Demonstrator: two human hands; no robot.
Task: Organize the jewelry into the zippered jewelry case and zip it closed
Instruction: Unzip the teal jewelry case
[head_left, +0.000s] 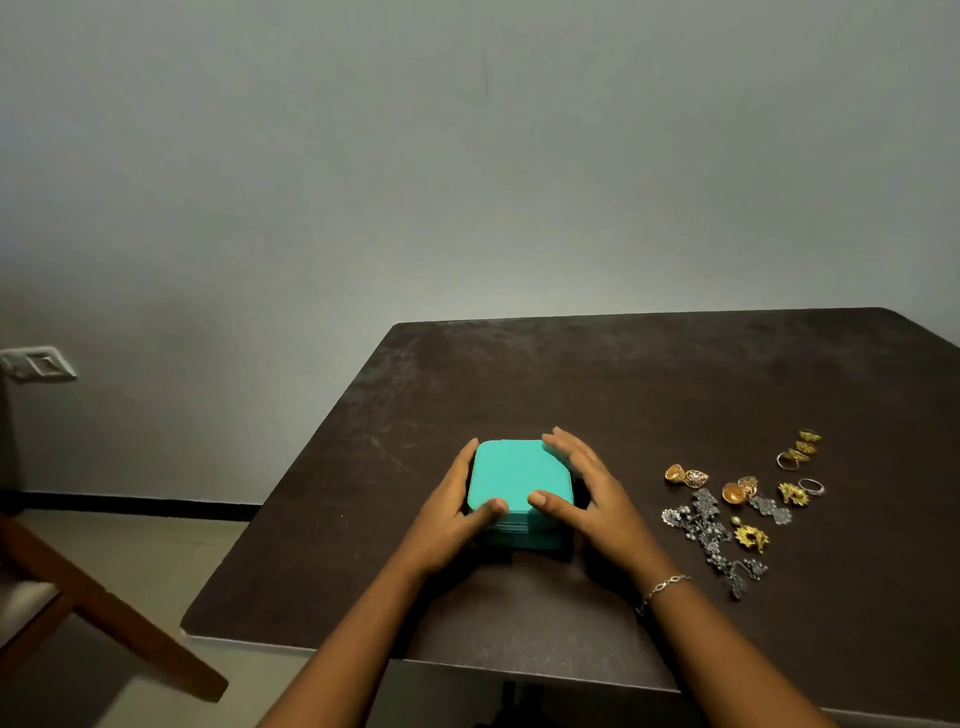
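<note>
My left hand (452, 519) cups the left side of the zippered jewelry case (514, 475), fingers curved along its left wall and thumb laid on the lid near the front edge. My right hand (592, 504) mirrors it: fingers reach over the far right corner and the thumb presses the lid beside the left thumb. Both hands therefore hold the case between them, and neither is free. The case sits flat on the desk (623, 384) directly ahead of me with the lid down. It is roughly square, so it has no long axis to align. I cannot tell where the zipper pull lies or whether the zipper is run shut. The jewelry (727, 519) lies loose on the desk to the right of the case, well apart from it and beyond my right hand, which is the nearer hand for every piece. The spread runs from a dark silver chain on the near side to small rings on the far right, with gold pieces between. Judgement: the case must be opened first, and the left hand can steady it while the right hand fetches. A bare strip of desk separates case and jewelry, and more lies beyond the case. The desk's near edge runs close under my forearms, and its left edge slants away toward a chair (104, 613).
</note>
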